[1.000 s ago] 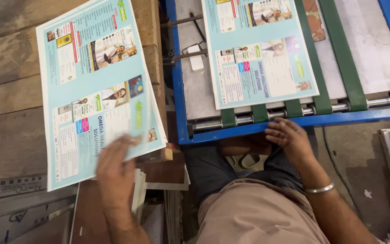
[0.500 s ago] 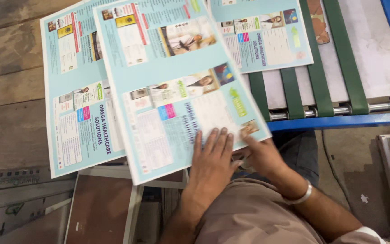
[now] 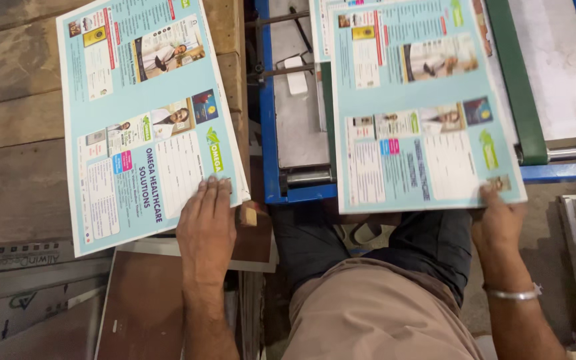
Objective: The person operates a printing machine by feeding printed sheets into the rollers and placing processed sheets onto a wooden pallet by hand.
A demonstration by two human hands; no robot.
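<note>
Pale-blue printed sheets, thin and glossy, judged light, floppy and prone to slide or crease. The left hand (image 3: 206, 223) lies flat, fingers spread, on the near corner of the left sheet (image 3: 145, 113) stacked on the wooden bench (image 3: 15, 133). The right hand (image 3: 498, 223) pinches the near right corner of the right sheet (image 3: 421, 107) on the blue-framed machine (image 3: 271, 133). Edges and corners offer the best hold.

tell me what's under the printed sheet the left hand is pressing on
The left hand presses the printed sheet onto a stack of like sheets, whose edges show at its right side, on the wooden table. How many sheets is hidden.
</note>
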